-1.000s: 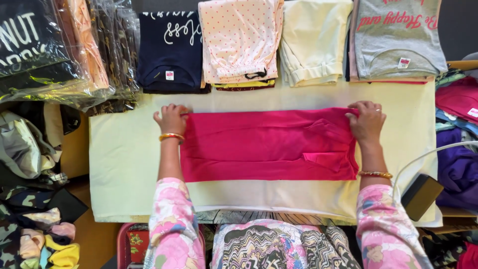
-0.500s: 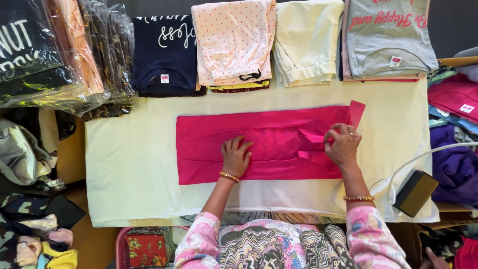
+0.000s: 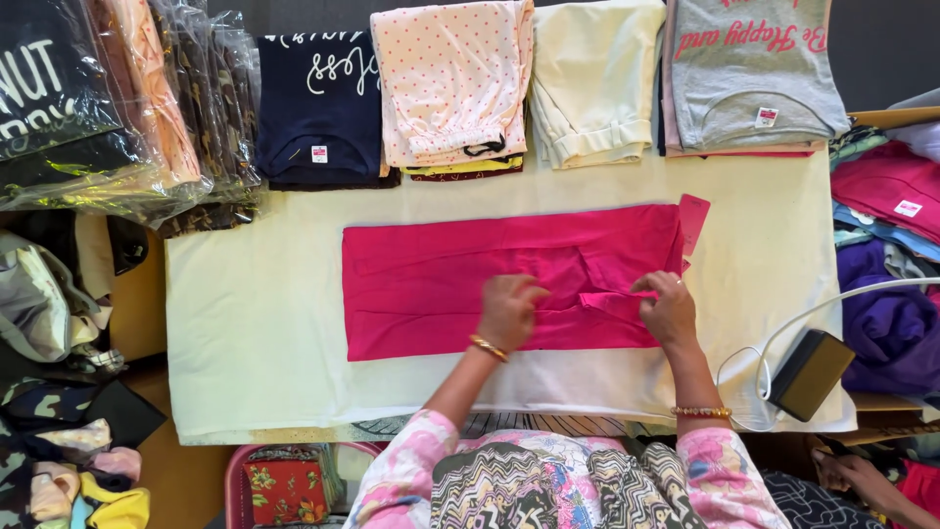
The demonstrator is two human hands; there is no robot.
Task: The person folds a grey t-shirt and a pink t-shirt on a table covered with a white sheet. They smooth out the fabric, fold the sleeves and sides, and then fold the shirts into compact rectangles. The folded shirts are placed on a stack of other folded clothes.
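- My left hand [image 3: 509, 311] lies flat, fingers together, on the folded pink garment [image 3: 441, 279].
- My right hand [image 3: 669, 309] pinches a crease of this garment.
- The garment lies mid-bench [image 3: 245, 333]; folded shirts [image 3: 455, 83] stacked beyond.

Along the top of the frame lie folded clothes: a navy shirt [image 3: 318, 103], a dotted pink piece [image 3: 452, 78], a cream one [image 3: 595, 78] and a grey shirt [image 3: 754, 73]. Plastic-wrapped garments [image 3: 108, 108] fill the upper left; a black box [image 3: 809, 374] sits lower right.
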